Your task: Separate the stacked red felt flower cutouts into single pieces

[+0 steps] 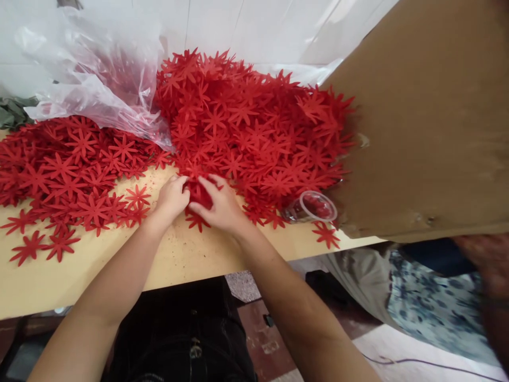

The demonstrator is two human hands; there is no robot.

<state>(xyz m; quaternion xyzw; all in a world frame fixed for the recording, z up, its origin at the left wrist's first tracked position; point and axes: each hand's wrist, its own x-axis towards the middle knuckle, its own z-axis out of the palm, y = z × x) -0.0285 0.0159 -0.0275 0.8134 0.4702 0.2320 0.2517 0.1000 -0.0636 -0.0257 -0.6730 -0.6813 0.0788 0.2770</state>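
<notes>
Many red flower pieces [202, 196] lie between the two hands, at the near edge of the large far heap [246, 127]. The left hand [173, 197] has its fingers curled inward, with thumb and forefinger close to the red; whether it pinches a piece, I cannot tell. The right hand [222, 206] is opened, thumb well apart from the fingers, around the same pieces, and no firm hold can be seen.

Each piece looks thin and matt, like felt or soft foam, with narrow, rounded petals. I judge them very light, flexible and not slippery, but the petals may bend or catch in each other, so the solid centre seems the better place to hold.

On the left, a crinkled clear bag [107, 79] stands behind another heap [59, 170]. On the right, a smooth transparent cup [298, 210] lies tilted beside stiff brown cardboard [421, 122]. The table [170, 265] is pale yellow, with small dark specks.
</notes>
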